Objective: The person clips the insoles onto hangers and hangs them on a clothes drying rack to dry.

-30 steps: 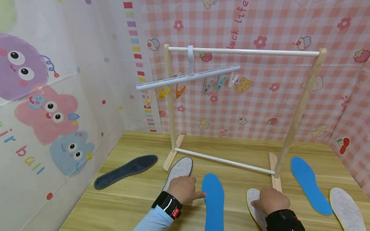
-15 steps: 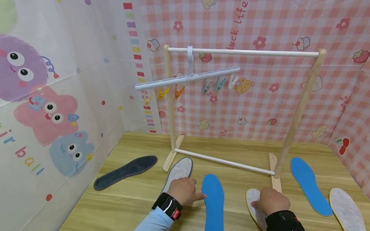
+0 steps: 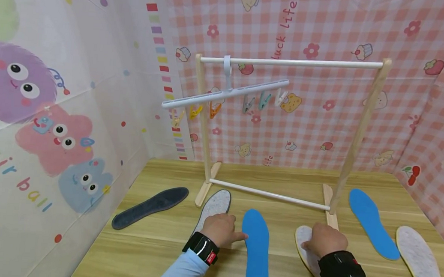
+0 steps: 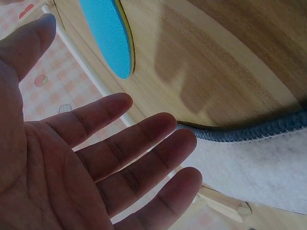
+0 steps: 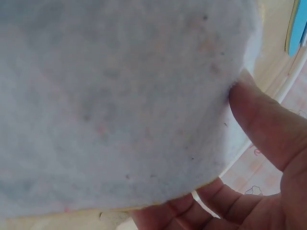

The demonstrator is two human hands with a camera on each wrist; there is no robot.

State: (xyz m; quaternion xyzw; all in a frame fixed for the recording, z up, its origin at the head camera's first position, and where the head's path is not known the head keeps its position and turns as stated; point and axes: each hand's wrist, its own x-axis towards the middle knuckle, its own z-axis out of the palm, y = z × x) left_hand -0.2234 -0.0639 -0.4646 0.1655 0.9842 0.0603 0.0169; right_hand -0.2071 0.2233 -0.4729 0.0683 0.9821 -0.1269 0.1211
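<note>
My left hand (image 3: 218, 230) hovers with relaxed, spread fingers over a grey felt insole with a dark edge (image 3: 217, 201). In the left wrist view its palm holds nothing, and the stitched rim of that dark-edged insole shows past the fingertips (image 4: 184, 184). Just right of its thumb in the head view lies a blue insole (image 3: 257, 257). My right hand (image 3: 328, 241) pinches a grey felt insole with a yellow edge (image 5: 120, 110). The thumb presses on the felt face, while the other fingers go round behind the edge, partly hidden.
A wooden rack with white bars (image 3: 285, 62) stands behind the hands. On it hangs a pale blue hanger (image 3: 225, 95) with several coloured clips. A black insole (image 3: 150, 207) lies at left; another blue insole (image 3: 372, 222) and another grey one (image 3: 422, 260) lie at right.
</note>
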